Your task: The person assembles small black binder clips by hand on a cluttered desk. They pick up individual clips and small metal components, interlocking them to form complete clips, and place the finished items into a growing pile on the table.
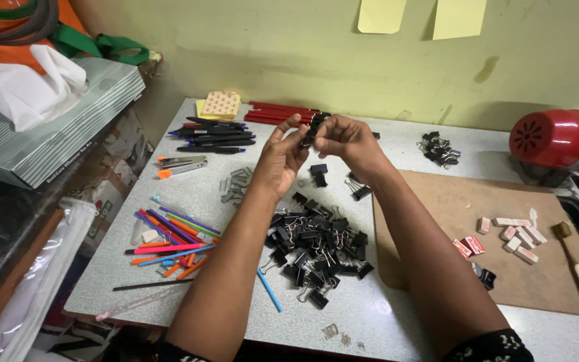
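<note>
Both my hands are raised over the back of the grey table [370, 315], fingertips meeting on one black binder clip [311, 134]. My left hand [281, 157] pinches it from the left and my right hand [343, 141] grips it from the right. Below my forearms lies a big heap of black binder clips [316, 245]. A few loose clips [319, 174] sit just under my hands.
Black pens [212, 136] and red pencils [279, 112] lie at the back, coloured pens [169, 245] at the left. A brown board [437, 221] holds several small erasers [510, 238]. A red device [551, 139] stands far right; a tissue box [41, 114] far left.
</note>
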